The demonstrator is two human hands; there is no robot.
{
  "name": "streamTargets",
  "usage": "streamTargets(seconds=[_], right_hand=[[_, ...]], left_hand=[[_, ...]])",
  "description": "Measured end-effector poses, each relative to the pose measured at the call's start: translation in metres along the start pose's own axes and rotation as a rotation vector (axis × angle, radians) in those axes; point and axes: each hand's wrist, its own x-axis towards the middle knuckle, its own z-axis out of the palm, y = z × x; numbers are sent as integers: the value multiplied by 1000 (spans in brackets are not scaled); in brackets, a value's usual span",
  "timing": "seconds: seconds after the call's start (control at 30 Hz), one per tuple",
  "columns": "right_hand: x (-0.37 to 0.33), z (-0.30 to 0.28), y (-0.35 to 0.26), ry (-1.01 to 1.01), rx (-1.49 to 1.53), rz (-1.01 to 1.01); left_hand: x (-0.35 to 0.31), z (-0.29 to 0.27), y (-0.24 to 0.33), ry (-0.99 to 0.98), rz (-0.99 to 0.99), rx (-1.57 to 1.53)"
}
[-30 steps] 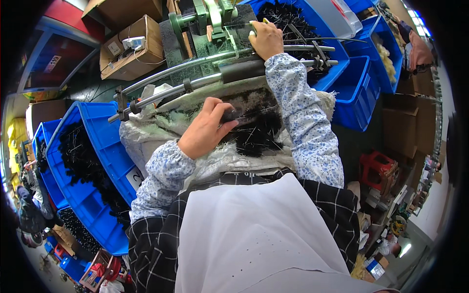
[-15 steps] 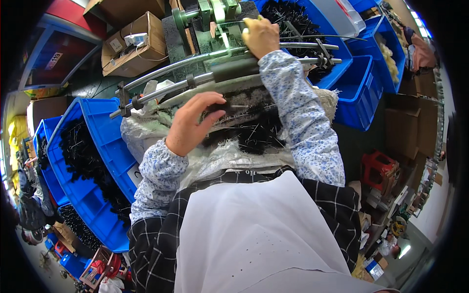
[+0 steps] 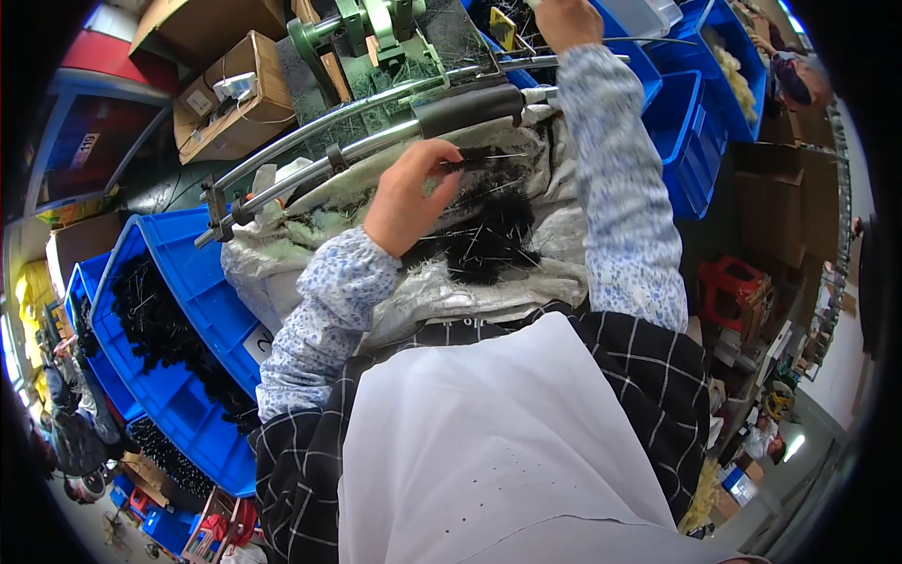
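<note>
My left hand is closed, its thumb and fingers curled together above the white sack cloth. From its fingertips a small black wire brush sticks out, with a thin pale wire pointing right. Below lies a pile of similar black bristly brushes with thin wire ends, on the cloth. My right hand is at the top edge, reaching past the metal rails beside a yellow plate. Its fingertips are cut off by the picture edge, so what it holds cannot be seen.
A green machine stands beyond the curved metal rails. Blue bins with black brushes are at the left; another blue bin stands at the right. A cardboard box sits left of the machine; a red stool is at right.
My right hand has moved from the machine to the upper right. My left hand has shifted right and slightly up, still with the small brush. The view has shifted somewhat.
</note>
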Motion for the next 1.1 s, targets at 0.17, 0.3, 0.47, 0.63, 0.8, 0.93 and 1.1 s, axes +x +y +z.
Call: streamTargets(seconds=[0.17, 0.3, 0.47, 0.63, 0.8, 0.93, 1.1], right_hand=[[-64, -86, -56, -781, 529, 69], [-94, -94, -66, -853, 799, 62], [-78, -86, -70, -989, 897, -73], [-88, -86, -62, -1259, 775, 84], [-120, -77, -63, -1117, 1124, 348], [-96, -86, -71, -901, 889, 168], [-43, -22, -83, -216, 150, -65]], left_hand=[[11, 29, -2, 163, 55, -37], [7, 33, 0, 226, 12, -119], [-4, 36, -16, 278, -66, -139], [-8, 37, -22, 326, -88, -267], [-10, 35, -23, 360, -104, -291], [-10, 35, -15, 384, -177, -272], [-19, 66, -46, -185, -79, 527]])
